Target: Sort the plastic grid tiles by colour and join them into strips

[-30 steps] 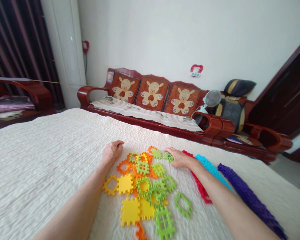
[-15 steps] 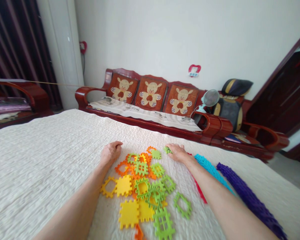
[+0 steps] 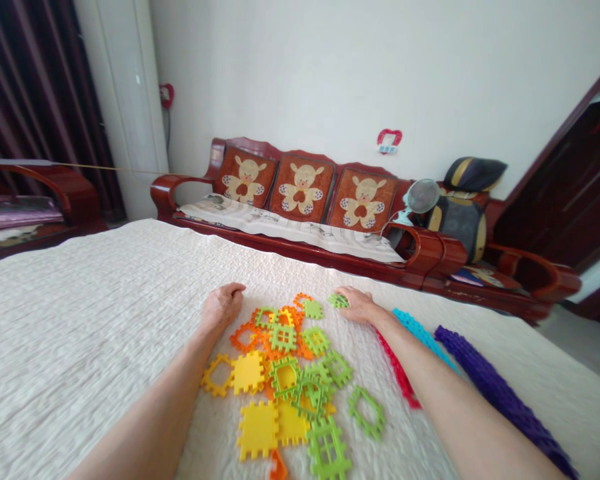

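My left hand (image 3: 223, 302) rests closed on the cream quilted cover, left of the pile; whether anything is inside its fingers is hidden. My right hand (image 3: 356, 305) has its fingers on a small green piece (image 3: 339, 301) at the far right of the pile. Between my arms lie flat notched pieces: a yellow square (image 3: 259, 430), another yellow square (image 3: 249, 373), a green window piece (image 3: 329, 450), a green frame (image 3: 367, 411) and several orange pieces, among them an orange frame (image 3: 245, 337). Many of them overlap.
Right of the pile lie a red strip (image 3: 397, 370), a blue strip (image 3: 423, 337) and a purple strip (image 3: 500, 393), partly behind my right forearm. Beyond the covered surface (image 3: 105, 300) stands a wooden sofa (image 3: 290, 241) with three bear cushions and a small fan (image 3: 422, 196).
My right hand has shifted slightly, showing more of the green piece. My right forearm has moved a little to the right, uncovering more of the red strip. My left hand is unchanged.
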`<state>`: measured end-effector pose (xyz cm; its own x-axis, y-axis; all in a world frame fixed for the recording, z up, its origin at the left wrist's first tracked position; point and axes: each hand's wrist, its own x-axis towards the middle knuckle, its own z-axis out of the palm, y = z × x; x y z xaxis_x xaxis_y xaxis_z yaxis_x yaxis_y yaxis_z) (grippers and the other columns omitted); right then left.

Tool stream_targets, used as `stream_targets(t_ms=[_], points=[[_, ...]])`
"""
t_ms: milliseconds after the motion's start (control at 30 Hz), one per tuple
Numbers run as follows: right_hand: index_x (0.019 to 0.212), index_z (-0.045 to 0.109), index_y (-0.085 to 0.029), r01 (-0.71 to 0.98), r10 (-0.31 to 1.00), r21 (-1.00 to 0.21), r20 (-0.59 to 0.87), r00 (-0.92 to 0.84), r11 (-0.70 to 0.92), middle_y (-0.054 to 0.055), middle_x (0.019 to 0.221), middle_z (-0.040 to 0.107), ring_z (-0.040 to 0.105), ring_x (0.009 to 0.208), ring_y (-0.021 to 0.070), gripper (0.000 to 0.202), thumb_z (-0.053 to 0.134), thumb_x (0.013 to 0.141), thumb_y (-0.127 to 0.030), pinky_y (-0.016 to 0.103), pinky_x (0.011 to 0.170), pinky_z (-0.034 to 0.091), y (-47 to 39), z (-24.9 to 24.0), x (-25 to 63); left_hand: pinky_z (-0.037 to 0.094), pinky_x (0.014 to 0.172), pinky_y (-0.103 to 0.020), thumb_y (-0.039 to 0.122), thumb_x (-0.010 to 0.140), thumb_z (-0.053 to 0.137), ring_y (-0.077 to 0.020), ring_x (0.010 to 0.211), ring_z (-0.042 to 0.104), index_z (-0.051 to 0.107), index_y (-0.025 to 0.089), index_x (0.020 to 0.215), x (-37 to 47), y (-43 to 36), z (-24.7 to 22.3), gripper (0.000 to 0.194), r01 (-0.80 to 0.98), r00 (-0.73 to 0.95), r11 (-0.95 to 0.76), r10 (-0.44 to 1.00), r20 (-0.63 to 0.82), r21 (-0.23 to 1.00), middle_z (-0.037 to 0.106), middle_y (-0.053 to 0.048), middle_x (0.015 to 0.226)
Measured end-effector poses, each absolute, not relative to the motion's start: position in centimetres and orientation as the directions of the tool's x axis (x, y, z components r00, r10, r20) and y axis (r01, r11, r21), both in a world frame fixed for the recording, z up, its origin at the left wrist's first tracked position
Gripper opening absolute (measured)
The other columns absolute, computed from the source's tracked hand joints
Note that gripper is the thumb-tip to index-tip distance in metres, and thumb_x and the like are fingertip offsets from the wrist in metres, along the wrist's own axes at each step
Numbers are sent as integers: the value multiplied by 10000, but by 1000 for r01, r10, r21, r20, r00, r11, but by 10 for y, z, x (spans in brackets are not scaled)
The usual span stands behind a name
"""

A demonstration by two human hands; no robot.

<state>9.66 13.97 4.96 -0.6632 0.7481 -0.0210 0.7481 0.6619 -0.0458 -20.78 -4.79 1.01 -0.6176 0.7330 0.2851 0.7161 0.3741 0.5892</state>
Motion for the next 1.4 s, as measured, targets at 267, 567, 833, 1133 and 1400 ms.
stream_targets(t_ms=[267,567,833,1133,1400], points=[[1185,499,-258,744,744,-54,-17,-668,666,55,1266,519,457,1159,254,506,493,684,-190,442,916,329,143,47,96,471,817,-260,279,777,412,-184,920,637,689,253,999,-207,-49,13,356,714,-623,394,734,269,578,706,-19,986],[1143,534,-271,741,742,-56,-14,-671,669,33,1238,545,476,1137,244,467,488,688,-183,425,908,329,142,48,100,468,832,-265,264,782,419,-181,913,637,686,247,1011,-206,-50,13,352,710,-624,391,735,266,585,707,-24,987],[1151,539,-263,753,754,-61,-7,-656,655,40,1256,539,470,1150,245,484,485,679,-172,426,926,317,143,49,101,470,828,-271,269,777,422,-184,904,640,689,249,1006,-206,-50,14,352,711,-628,397,731,269,580,707,-22,982],[1128,545,-269,762,764,-67,-1,-646,644,33,1246,541,476,1138,242,475,493,668,-165,425,918,321,147,46,99,468,823,-265,270,776,421,-179,896,640,689,244,1000,-207,-49,12,351,712,-623,384,731,277,588,708,-26,973],[1203,488,-241,750,753,-72,38,-657,658,70,1326,459,419,1194,262,558,499,649,-173,448,944,306,139,52,96,463,839,-262,262,782,418,-179,921,634,690,250,996,-209,-47,9,346,719,-620,384,731,285,579,704,-22,995]])
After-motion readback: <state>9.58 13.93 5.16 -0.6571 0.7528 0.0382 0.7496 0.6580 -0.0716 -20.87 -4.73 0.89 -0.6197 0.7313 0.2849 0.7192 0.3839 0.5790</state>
